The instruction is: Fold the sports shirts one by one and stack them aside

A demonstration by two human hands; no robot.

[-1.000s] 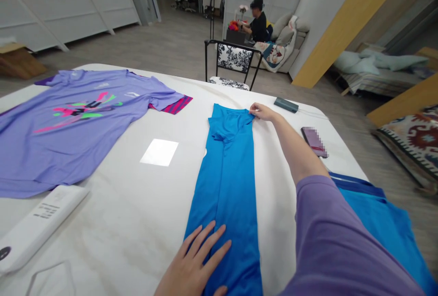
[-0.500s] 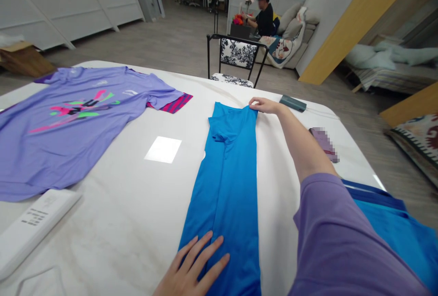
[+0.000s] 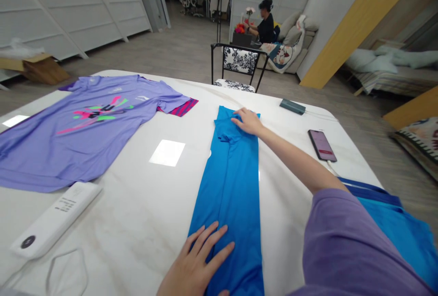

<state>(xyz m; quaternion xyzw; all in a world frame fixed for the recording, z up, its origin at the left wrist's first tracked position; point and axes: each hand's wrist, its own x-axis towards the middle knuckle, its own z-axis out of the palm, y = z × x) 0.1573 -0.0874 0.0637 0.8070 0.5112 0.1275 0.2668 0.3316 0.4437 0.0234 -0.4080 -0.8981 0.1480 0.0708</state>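
A blue T-shirt [image 3: 236,186] lies folded into a long narrow strip on the white table, its short sleeve turned back over the body near the far end. My left hand [image 3: 201,257] rests on the near part of the shirt with its fingers spread. At the far end, my right hand [image 3: 248,122] lies on the top of the shirt by the collar and sleeve, palm down with fingers stretched out. Neither hand grips the cloth.
To the left a purple T-shirt [image 3: 112,136] is spread on the table [image 3: 133,223], near a white box-shaped device [image 3: 56,220] with a cord. A phone [image 3: 322,144], a dark power bank [image 3: 292,106] and more blue clothing [image 3: 393,223] lie right. Beyond stand a chair [image 3: 239,61] and a seated person [image 3: 265,24].
My right hand has let go of the shirt's far right corner and moved left, flat onto the cloth. My left hand stays on the near part. The view has shifted slightly.
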